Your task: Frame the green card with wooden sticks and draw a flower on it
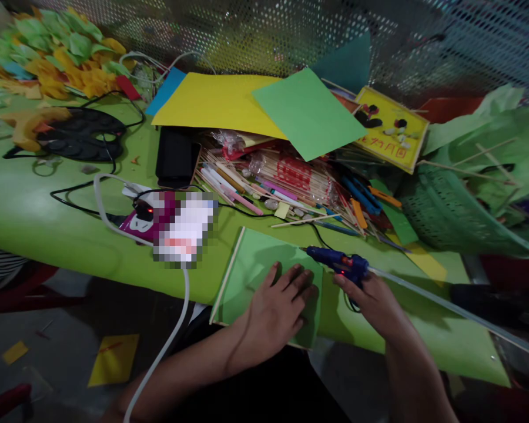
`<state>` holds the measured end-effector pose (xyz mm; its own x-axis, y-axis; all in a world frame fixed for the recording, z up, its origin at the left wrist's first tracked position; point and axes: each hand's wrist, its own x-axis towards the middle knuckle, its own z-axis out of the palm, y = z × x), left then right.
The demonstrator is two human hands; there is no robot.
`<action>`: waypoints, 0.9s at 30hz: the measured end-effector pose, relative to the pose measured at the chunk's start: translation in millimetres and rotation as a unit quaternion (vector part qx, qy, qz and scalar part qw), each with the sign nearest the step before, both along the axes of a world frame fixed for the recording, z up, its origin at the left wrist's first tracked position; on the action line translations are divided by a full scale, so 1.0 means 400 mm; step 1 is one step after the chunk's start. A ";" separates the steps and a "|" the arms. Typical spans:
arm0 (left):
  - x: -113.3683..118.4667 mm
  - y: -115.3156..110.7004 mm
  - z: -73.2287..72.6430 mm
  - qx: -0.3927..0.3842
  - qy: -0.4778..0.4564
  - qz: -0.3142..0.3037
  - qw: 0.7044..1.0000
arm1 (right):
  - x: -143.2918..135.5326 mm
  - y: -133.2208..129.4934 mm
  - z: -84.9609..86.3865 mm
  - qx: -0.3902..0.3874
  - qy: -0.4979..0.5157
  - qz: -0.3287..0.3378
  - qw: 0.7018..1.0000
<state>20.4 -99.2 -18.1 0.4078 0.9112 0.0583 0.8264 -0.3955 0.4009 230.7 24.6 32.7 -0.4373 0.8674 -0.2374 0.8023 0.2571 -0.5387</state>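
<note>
A green square sheet (255, 258) lies at the table's front edge, with thin wooden sticks along its left and bottom edges. My left hand (280, 305) rests flat on it, fingers spread, holding nothing. A blue glue gun (341, 263) with a small red light is gripped in my right hand (372, 294), right of the sheet. Its nozzle points left, over the sheet's upper right corner. A long translucent glue stick (449, 305) runs out of its back to the right.
Pens, sticks and cutters (282, 188) lie in a pile behind the sheet, below a yellow sheet (220, 103). A green basket (441, 205) stands right. A blurred-out phone (187, 226), a power strip (134, 226) and cables lie left, near a black palette (88, 135).
</note>
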 end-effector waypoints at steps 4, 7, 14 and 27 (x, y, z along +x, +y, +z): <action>0.002 0.001 -0.002 0.001 0.004 0.001 1.000 | -0.002 0.002 -0.001 -0.004 -0.010 0.000 1.000; 0.003 0.003 -0.003 0.002 0.013 0.002 1.000 | -0.006 0.003 -0.006 -0.002 -0.018 0.001 1.000; 0.003 0.004 0.002 0.009 0.017 0.006 1.000 | -0.025 0.004 -0.008 0.013 -0.018 0.014 1.000; 0.005 0.002 0.003 0.022 -0.004 0.018 1.000 | 0.001 0.001 -0.007 0.020 -0.041 0.010 0.999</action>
